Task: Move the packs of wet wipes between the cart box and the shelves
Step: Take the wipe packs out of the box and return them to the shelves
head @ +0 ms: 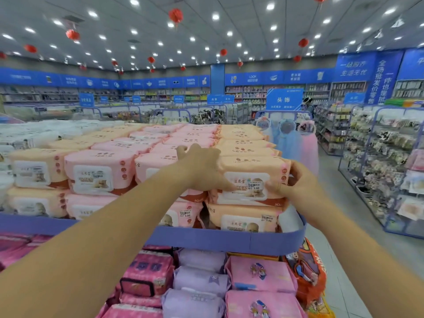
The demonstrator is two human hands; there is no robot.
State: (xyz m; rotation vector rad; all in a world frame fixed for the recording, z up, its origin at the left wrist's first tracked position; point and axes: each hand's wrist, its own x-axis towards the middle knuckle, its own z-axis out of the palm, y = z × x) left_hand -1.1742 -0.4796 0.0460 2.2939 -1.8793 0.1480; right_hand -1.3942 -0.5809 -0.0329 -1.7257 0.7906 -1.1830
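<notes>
An orange pack of wet wipes [254, 177] lies on top of the front right stack on the blue-rimmed top shelf [229, 239]. My left hand [202, 168] grips its left end, fingers curled over the top and down the front. My right hand [296, 180] pinches its right end, thumb behind and fingers on the front label. Another orange pack [245, 216] lies under it. Pink packs [101, 173] and more orange packs [243, 136] fill the shelf in rows. No cart box is in view.
The lower shelf holds pink [261, 274] and lilac soft packs [202, 278], with an orange bag [307, 269] hanging at its right corner. An aisle floor [344, 226] runs along the right, bounded by wire racks of goods [380, 171]. Pastel hooded garments [296, 141] hang behind the shelf.
</notes>
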